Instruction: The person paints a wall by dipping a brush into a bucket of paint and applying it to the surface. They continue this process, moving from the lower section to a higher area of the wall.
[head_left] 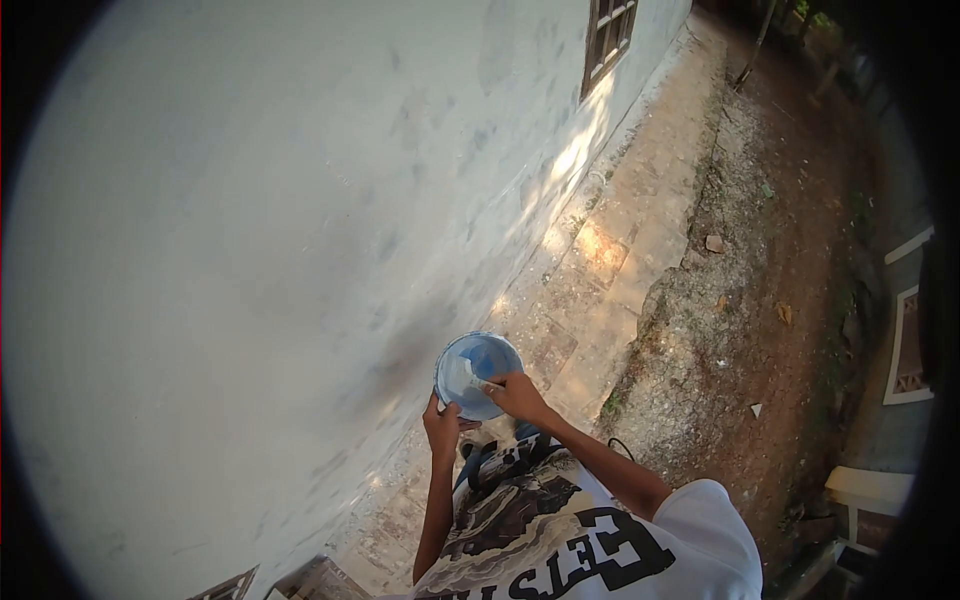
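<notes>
A round blue bucket (480,338) is held in front of my body, its mouth facing up at me. Whitish, paste-like stuff (456,378) coats part of its inside. My left hand (442,424) is closed on the bucket's near left rim and side. Over the near right part of the opening, my right hand (514,394) is closed round a small pale tool (488,387) that reaches into the bucket. Its exact kind is too small to make out, and my fingers cover most of it.
A pale plastered wall (250,240) with grey patches rises close on the left, with a barred window (608,40) farther along. A paved ledge (640,215) runs beside it. Gravel (680,350) and a dirt path (790,330) lie right, before another building (905,340).
</notes>
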